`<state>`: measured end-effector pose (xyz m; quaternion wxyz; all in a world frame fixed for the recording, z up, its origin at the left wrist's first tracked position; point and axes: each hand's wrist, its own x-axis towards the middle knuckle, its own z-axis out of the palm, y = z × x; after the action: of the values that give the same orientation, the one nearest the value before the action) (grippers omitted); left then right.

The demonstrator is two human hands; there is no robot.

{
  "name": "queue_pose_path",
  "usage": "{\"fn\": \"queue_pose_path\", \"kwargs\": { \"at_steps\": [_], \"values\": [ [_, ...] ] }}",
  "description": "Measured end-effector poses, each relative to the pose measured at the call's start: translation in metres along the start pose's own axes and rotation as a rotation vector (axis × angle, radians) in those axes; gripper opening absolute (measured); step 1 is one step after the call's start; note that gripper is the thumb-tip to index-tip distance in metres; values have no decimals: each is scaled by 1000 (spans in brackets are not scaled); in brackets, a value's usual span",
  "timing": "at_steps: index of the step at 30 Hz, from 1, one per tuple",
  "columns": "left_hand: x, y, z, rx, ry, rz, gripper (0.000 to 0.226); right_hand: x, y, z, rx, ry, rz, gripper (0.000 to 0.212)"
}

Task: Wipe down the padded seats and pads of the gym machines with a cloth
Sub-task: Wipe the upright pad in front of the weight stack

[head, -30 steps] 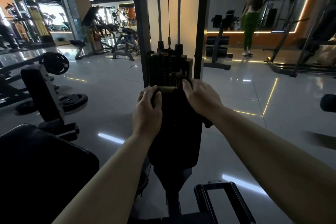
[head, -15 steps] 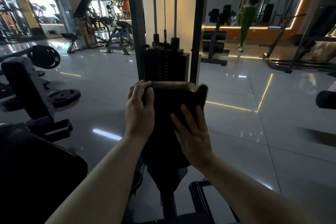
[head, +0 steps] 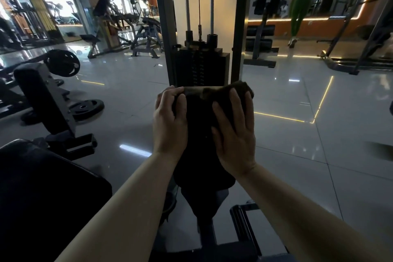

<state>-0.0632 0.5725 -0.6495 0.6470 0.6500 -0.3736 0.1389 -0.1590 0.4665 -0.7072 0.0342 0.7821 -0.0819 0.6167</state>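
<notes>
Pad (head: pixel 200 147), black and upright, stands at centre frame in front of the weight stack (head: pixel 202 68), between the machine's two grey uprights. Its top edge shows as a lighter, worn strip. The left hand (head: pixel 170 121) grips the upper left corner, fingers curled over the edge. The right hand (head: pixel 234 132) lies flat on a dark cloth (head: pixel 231 93), fingers straight and spread, pressing it against the pad's upper right; the cloth bunches over the top right corner.

Open glossy floor (head: pixel 319 155) stretches wide to the right of the pad, and a narrower stretch lies to the left before a plate-loaded machine (head: pixel 49 100) with a weight plate (head: pixel 87 107) on the floor beside it. A dark padded seat (head: pixel 42 193) fills the lower left corner, cut off by the frame.

The pad's lower end fades into shadow and its mount is hard to make out. How far the cloth hangs behind the pad cannot be told. A person in green leggings (head: pixel 298 10) stands far back on the right.
</notes>
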Motion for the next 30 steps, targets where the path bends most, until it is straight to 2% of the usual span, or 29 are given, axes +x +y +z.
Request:
{"fn": "queue_pose_path", "kwargs": {
  "at_steps": [5,7,10,13,15,18,24,26,30],
  "values": [
    [0,-3,2,2,23,39,27,-84,-4,-1,33,-150,78,58],
    [-2,-4,1,14,21,55,28,-79,-4,-4,56,-163,82,59],
    [-5,-3,1,30,25,84,28,-21,-2,-6,109,-87,71,55],
    [-7,-4,2,26,33,104,28,29,3,-6,152,-25,106,42],
    [-7,-6,3,25,52,127,32,28,0,-4,176,8,140,40],
    [-6,-9,4,36,80,154,33,-11,-1,1,161,16,162,49],
    [-5,-10,5,10,87,152,33,-116,-3,-3,151,-257,188,59],
    [-6,-10,5,-1,89,152,34,-100,0,-6,177,-239,157,60],
    [-6,-9,5,0,83,142,27,-15,6,-6,210,-83,63,52]
  ]
}}
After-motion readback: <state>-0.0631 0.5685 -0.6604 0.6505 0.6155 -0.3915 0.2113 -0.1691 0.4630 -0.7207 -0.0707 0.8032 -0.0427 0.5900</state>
